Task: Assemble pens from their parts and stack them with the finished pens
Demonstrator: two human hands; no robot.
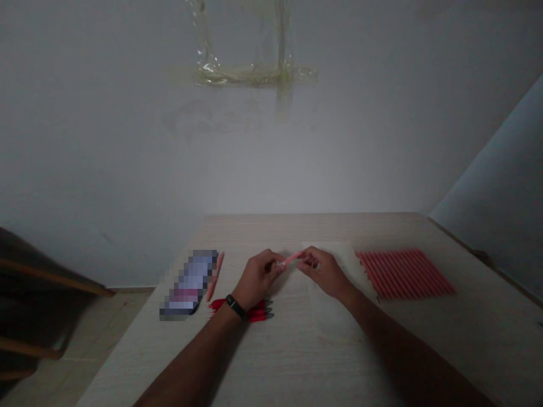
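Both my hands meet over the middle of a light wooden table (297, 362). My left hand (257, 278) and my right hand (323, 269) each pinch one end of a thin pink stick (291, 259), held level just above the table. A black band sits on my left wrist. Under my left wrist lies a small bunch of red pens (257, 311) with dark tips. One loose pink stick (215, 276) rests further left. To the right, several pink sticks (405, 273) lie side by side in a neat row.
A blurred flat object (189, 284) lies at the table's left edge. A pale sheet (339, 305) lies under my right forearm. A white wall with yellowed tape (250, 73) stands behind the table. Dark wooden furniture (34, 282) is at the far left.
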